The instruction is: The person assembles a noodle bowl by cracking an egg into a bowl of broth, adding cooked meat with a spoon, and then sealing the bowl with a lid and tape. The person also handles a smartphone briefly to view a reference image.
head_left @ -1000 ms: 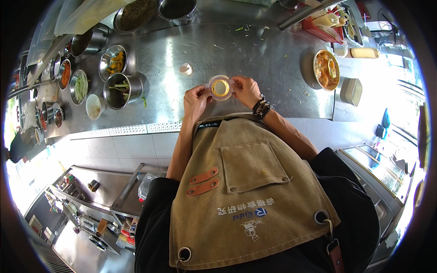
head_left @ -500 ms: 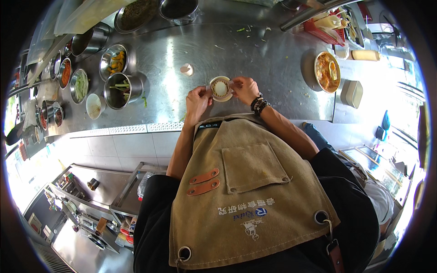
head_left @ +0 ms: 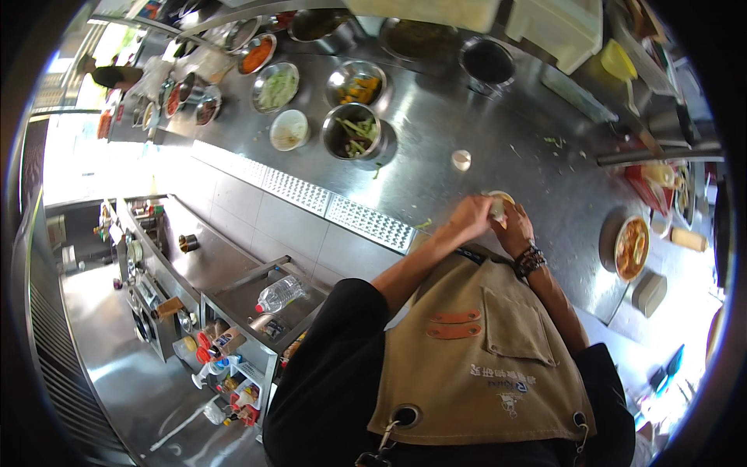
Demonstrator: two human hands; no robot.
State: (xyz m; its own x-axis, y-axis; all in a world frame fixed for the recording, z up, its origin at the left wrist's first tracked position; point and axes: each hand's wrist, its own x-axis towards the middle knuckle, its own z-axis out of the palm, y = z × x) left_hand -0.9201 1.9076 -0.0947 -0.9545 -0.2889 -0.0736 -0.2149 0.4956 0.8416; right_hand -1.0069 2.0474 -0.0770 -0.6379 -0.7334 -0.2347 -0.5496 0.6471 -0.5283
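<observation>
My left hand (head_left: 470, 219) and my right hand (head_left: 514, 230) meet over the near edge of the steel table. Both have their fingers closed around a small round pale container (head_left: 500, 197). Its cream rim shows beyond the fingertips; the rest is covered by the hands. A whitish bit shows between the fingers, too small to make out. On my right wrist sit dark beaded bracelets (head_left: 531, 261). A little beyond my left hand a small white cup (head_left: 461, 160) stands apart on the table.
To the left are a steel pot with green stalks (head_left: 352, 132), a bowl of orange-yellow pieces (head_left: 358, 84), a white tub (head_left: 289, 130) and a bowl of pale green slices (head_left: 275, 87). A bowl of orange-red food (head_left: 631, 247) stands right. Behind on the left, a bottle (head_left: 280, 294) lies on a counter.
The view has swung left, bringing more of the back counter into sight. My hands have drawn closer together over the round container, now covering most of it.
</observation>
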